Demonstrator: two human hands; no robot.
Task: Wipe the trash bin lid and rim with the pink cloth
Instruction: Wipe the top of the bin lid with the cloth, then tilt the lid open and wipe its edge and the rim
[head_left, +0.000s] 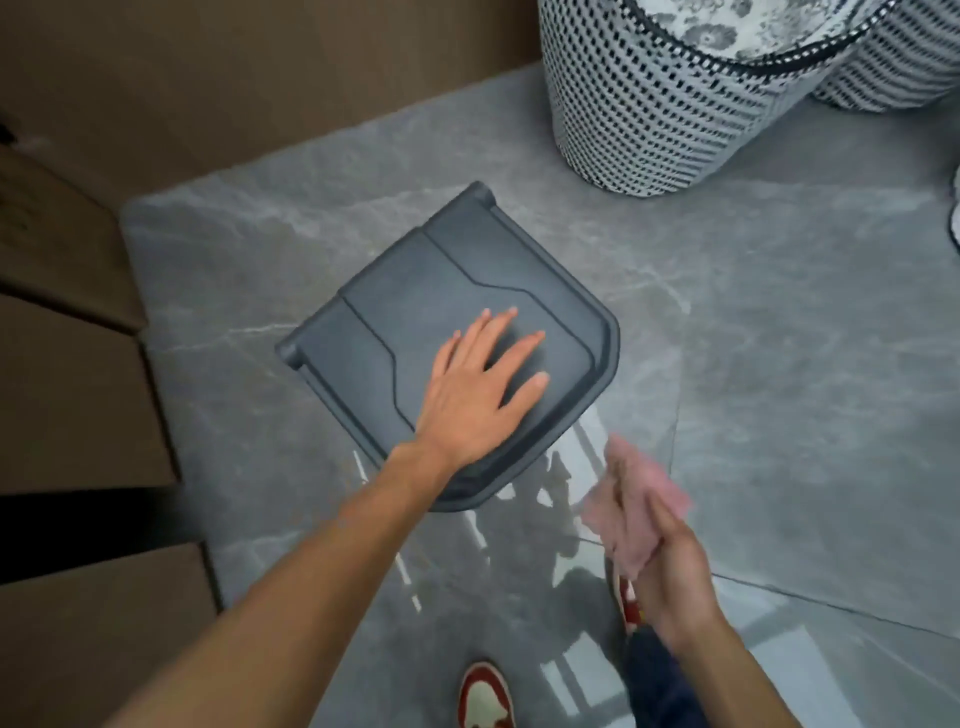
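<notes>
Nearest the camera, the left forearm ran up from the bottom edge toward the middle of the view. Brown cardboard boxes lined the left side of the grey marbled floor. A red and white shoe showed at the bottom edge, beside the forearm. The left hand lay flat, palm down and fingers spread, on the closed dark grey lid of the trash bin, toward its near right corner; the raised rim curved round just beyond the fingertips. Right of the bin and clear of it, the right hand was closed around the bunched pink cloth, which stuck out above the fingers and was blurred. A second shoe peeked out under that hand. At the upper right stood two black and white woven baskets, well apart from the bin.
</notes>
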